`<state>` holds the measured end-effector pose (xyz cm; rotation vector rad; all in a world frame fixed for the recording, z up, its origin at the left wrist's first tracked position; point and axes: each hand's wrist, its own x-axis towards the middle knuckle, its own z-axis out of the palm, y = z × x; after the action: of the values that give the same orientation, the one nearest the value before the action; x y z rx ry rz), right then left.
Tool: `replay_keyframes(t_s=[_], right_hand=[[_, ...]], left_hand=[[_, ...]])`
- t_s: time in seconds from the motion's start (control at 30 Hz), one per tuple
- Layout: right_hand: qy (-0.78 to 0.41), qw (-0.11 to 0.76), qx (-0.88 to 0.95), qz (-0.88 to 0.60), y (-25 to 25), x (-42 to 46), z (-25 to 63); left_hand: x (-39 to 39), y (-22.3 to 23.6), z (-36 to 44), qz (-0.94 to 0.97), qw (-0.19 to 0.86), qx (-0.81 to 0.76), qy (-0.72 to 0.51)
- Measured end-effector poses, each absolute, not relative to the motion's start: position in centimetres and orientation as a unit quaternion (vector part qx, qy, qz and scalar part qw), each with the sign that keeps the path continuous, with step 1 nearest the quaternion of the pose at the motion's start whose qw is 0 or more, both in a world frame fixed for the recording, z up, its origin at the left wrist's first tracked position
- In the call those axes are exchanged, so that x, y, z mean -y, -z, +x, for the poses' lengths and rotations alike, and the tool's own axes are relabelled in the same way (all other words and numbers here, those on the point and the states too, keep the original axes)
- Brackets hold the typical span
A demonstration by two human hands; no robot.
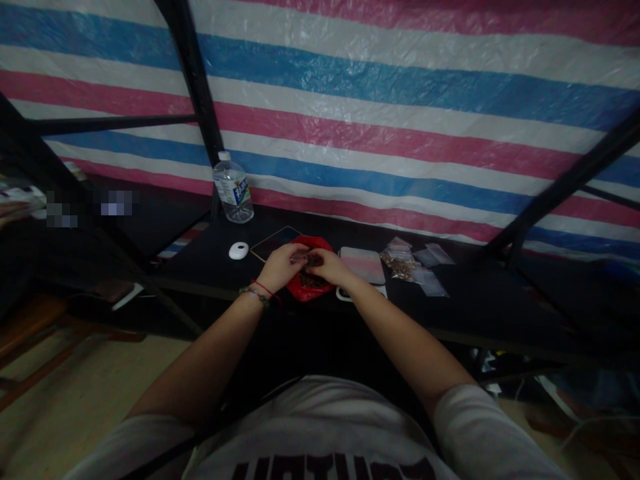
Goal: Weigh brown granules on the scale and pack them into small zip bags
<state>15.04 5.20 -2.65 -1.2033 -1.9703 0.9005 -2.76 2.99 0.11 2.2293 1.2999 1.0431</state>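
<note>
A red plastic bag [309, 293] lies opened out on the black desk, with loose brown dried bits [313, 279] inside it. My left hand [281, 265] reaches over the bag from the left, fingers curled around something small and shiny. From the right, my right hand [330, 268] dips its bent fingers into the brown bits, close to the left fingertips. Both sets of fingertips are dim and partly hidden, so what they pinch is unclear. Right of the bag, small clear zip bags [431, 283] lie in a loose pile, and one [401, 268] holds brown bits.
A flat, pale, square-topped device [363, 265] sits beside the red bag, with a white-edged object [344, 294] by its front. A dark tablet-like slab [273, 241], a white oval gadget [239, 251] and a clear plastic bottle [234, 190] are at left. Black frame posts [193, 73] flank the desk.
</note>
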Motion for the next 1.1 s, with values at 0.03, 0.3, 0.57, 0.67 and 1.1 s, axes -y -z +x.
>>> replay_keyframes(t_s=[0.03,0.3,0.57,0.67,1.1], right_hand=[[-0.363,0.342,0.738,-0.455,2.7,-5.1,15.0],[-0.399,0.396,0.694,-0.449,1.8,-3.8,15.2],[-0.4,0.407,0.685,-0.453,1.0,-3.5,16.4],[-0.405,0.417,0.678,-0.45,0.4,-3.2,17.8],[-0.126,0.411,0.692,-0.58,0.8,-2.8,27.4]], left_hand=[[-3.0,-0.1,-2.8,0.79,0.172,-0.453,-0.375],[-3.2,0.6,-2.7,0.798,0.237,-0.368,-0.414],[-3.4,0.4,-2.4,0.616,0.309,-0.385,-0.614],[-3.6,0.5,-2.4,0.566,0.351,-0.384,-0.639],[-2.2,0.5,-0.7,0.517,0.462,-0.349,-0.631]])
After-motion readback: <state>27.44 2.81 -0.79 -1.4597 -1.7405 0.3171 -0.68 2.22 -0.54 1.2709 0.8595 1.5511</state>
